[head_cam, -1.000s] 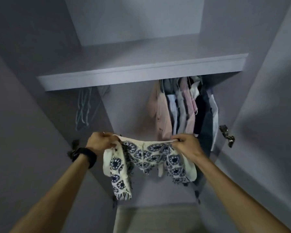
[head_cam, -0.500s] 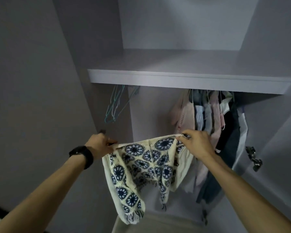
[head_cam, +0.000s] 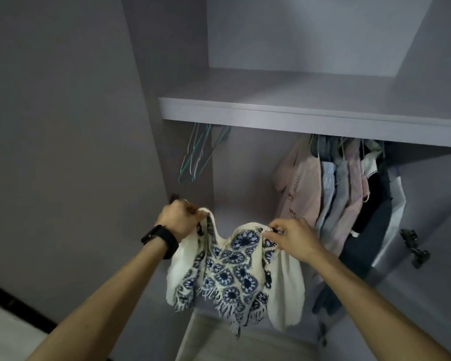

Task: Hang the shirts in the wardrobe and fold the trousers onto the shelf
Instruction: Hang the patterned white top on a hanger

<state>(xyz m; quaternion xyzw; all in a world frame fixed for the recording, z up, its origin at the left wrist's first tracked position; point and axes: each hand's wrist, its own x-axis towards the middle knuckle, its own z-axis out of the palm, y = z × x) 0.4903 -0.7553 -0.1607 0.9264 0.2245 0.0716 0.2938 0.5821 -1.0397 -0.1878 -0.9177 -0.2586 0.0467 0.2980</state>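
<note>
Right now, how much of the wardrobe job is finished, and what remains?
Done: several garments hang at the right under the shelf. In hand: the left hand and right hand pinch the upper edge of a cream and blue patterned top, not yet on a hanger. Left: put it on one of the bare hangers and hang it. No trousers show on the shelf.

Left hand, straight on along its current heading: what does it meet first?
Likely nothing until the wardrobe's inner wall near the back left corner: the left hand, gripping the patterned top, points in under the empty hangers. Depth unclear.
</note>
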